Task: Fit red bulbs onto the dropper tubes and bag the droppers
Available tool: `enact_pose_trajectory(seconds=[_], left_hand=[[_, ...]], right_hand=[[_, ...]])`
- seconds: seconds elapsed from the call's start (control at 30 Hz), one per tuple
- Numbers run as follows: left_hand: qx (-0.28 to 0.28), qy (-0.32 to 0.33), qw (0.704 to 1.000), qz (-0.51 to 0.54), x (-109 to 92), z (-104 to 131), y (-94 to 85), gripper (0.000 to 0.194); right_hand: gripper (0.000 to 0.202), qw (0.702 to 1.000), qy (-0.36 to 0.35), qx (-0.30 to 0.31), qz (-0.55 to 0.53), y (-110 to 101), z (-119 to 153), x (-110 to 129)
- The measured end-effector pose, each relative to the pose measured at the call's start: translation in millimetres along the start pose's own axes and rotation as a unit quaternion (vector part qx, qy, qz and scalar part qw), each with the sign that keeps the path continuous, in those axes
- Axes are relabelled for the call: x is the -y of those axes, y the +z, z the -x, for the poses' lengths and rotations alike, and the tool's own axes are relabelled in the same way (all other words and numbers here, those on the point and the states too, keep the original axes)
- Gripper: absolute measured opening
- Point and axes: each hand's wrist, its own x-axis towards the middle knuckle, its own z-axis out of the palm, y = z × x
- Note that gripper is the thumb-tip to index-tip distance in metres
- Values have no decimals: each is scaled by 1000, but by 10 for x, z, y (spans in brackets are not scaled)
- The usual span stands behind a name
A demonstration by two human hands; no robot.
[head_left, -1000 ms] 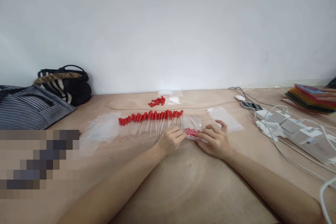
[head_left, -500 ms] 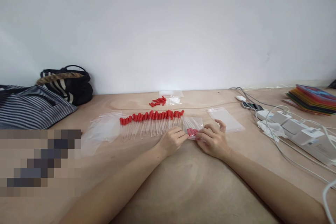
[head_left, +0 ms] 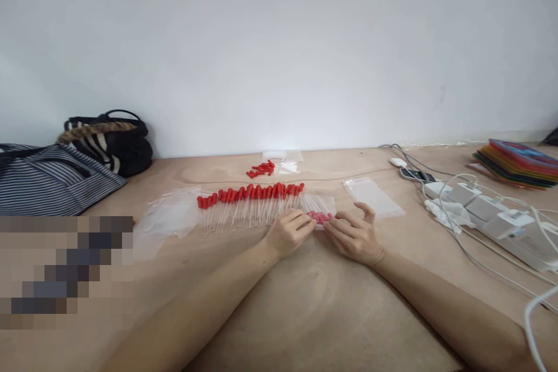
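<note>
L hand point(head_left: 288, 232) & R hand point(head_left: 353, 236): each grip narrow, fingertips on the near edge of a clear plastic bag point(head_left: 326, 204), R index finger raised. Bag lies flat on the bench point(head_left: 318, 302) btwn the hands, w/ red-bulbed droppers point(head_left: 320, 218) in it, bulbs toward the person, thin clear stems pointing away. Just L of it, a row of droppers point(head_left: 258, 192), glossy red bulbs up top, slim see-thru stems. Flat clear bags point(head_left: 172, 215) overlap farther L; one flat bag point(head_left: 375, 197) R. Behind, a small heap of loose red bulbs point(head_left: 261, 169) beside another clear bag point(head_left: 288, 166) w/ thin clear pcs. Far R: white power strip point(head_left: 523, 247) w/ chargers point(head_left: 508, 222), any print too small to read; stack of multicolored flat sheets point(head_left: 518, 163). Far L: striped fabric bag point(head_left: 61, 177), black bag point(head_left: 131, 148) w/ furry trim.
</note>
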Motion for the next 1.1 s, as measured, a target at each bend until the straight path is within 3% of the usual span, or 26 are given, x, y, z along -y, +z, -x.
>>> enact_pose_trajectory(seconds=[0.4, 0.67, 0.9, 1.1], left_hand=[[-16, 31, 999, 0, 34, -5, -12, 14], [-14, 49, 999, -17, 43, -11, -58, 23], [-29, 27, 999, 6, 44, -5, -54, 19], [-29, 49, 998, -7, 26, -29, -35, 17]], right_hand=[[10, 998, 47, 25, 15, 30, -16, 59], [15, 1000, -6, 15, 21, 19, 59, -10], [7, 999, 39, -5, 27, 5, -19, 24], [9, 1000, 5, -12, 25, 69, 8, 48]])
